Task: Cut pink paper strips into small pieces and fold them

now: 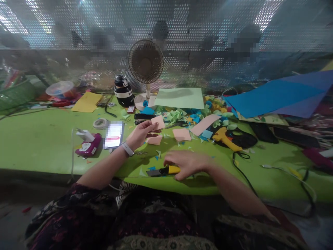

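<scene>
A small pale pink paper square [158, 122] is pinched between the thumb and fingers of my left hand [142, 133], raised over the table. My right hand [188, 162] is low near the table's front edge, its fingers curled around the yellow handle of a utility knife [162, 171]. The knife's blade end points left; the back of the handle is hidden under my palm. Another pink square [154, 140] lies below my left hand, and a pink piece [182, 134] rests to its right. Farther right is a pink paper strip [205, 125].
Paper scraps [177, 116] are heaped beyond my hands. A fan [146, 62], a black bottle [124, 92] and a pale green sheet [179, 98] stand or lie behind. Left are a lit phone [113, 135] and a tape roll [101, 123]; right, a yellow glue gun [225, 138] with its cord.
</scene>
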The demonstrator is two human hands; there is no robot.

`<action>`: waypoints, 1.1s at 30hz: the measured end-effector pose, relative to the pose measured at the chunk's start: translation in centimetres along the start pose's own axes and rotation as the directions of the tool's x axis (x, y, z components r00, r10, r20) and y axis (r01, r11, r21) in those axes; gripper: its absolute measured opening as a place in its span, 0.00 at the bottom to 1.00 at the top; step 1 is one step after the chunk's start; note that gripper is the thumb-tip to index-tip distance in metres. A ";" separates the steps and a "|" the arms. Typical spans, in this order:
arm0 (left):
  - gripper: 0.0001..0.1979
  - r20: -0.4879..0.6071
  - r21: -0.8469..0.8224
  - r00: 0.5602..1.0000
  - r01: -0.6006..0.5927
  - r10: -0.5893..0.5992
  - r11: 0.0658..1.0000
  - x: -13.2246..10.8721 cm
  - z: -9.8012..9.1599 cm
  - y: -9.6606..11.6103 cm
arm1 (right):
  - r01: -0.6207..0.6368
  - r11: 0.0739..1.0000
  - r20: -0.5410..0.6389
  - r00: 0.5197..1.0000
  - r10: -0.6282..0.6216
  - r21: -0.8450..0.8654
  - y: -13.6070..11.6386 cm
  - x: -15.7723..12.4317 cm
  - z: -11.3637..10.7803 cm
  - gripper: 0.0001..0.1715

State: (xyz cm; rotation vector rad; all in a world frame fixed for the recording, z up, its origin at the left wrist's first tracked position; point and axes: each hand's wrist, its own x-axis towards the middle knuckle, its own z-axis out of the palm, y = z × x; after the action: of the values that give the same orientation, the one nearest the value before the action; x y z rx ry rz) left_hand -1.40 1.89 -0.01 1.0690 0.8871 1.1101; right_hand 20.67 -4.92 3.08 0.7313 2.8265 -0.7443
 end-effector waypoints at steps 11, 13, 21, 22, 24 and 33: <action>0.23 0.003 0.008 0.998 -0.061 0.061 0.998 0.1 -0.1 0.3 | -0.058 0.935 -0.231 0.962 0.146 0.350 1.5 -1.9 -3.7 0.20; 0.22 0.017 0.010 0.997 -0.077 0.077 0.997 0.2 -0.2 0.3 | -0.031 0.829 -0.279 0.934 0.223 0.559 2.2 -2.7 -4.7 0.21; 0.23 0.022 0.050 0.994 -0.109 0.108 0.993 0.5 -0.6 0.1 | -0.010 0.613 -0.308 0.859 0.410 0.790 4.1 -3.0 -4.7 0.15; 0.23 0.023 0.049 0.994 -0.111 0.110 0.993 0.5 -0.7 0.1 | -0.008 0.637 -0.320 0.860 0.398 0.771 4.0 -2.9 -4.7 0.15; 0.23 0.026 0.056 0.993 -0.117 0.116 0.992 0.5 -0.7 0.0 | -0.024 0.671 -0.300 0.882 0.363 0.741 3.8 -3.0 -4.8 0.17; 0.20 0.054 0.067 0.988 -0.145 0.142 0.987 0.2 -0.4 -0.1 | -0.092 0.690 -0.201 0.922 0.332 0.718 3.5 -2.6 -4.6 0.19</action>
State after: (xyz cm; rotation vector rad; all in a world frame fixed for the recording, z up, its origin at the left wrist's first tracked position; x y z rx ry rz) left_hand -1.66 2.18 -0.25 1.2297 0.8256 1.1732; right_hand 24.61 -1.13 6.18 1.3700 2.5724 -1.8461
